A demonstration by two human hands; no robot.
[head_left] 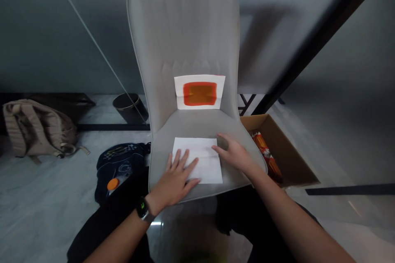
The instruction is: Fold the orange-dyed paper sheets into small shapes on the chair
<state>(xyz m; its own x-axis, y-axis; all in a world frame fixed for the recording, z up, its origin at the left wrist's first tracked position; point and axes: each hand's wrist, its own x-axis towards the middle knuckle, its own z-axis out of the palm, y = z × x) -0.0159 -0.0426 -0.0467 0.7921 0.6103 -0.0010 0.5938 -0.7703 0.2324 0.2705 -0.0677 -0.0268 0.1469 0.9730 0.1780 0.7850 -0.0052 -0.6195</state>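
Observation:
A sheet of white paper (197, 160) lies flat on the seat of a grey upholstered chair (185, 28), with a faint crease across its middle. My left hand (175, 174) rests on the paper's lower left part, fingers spread and pressing flat. My right hand (233, 154) touches the paper's right edge with its fingertips, holding nothing. A black smartwatch (142, 208) sits on my left wrist. Against the chair back leans a white sheet (200, 92) with a red-orange rectangle printed or painted on it.
An open cardboard box (282, 152) with orange-red packets stands right of the seat. To the left are a dark blue bag (119, 164), a beige backpack (37, 129) and a black bin (129, 107). A black metal bar (317, 37) crosses the upper right.

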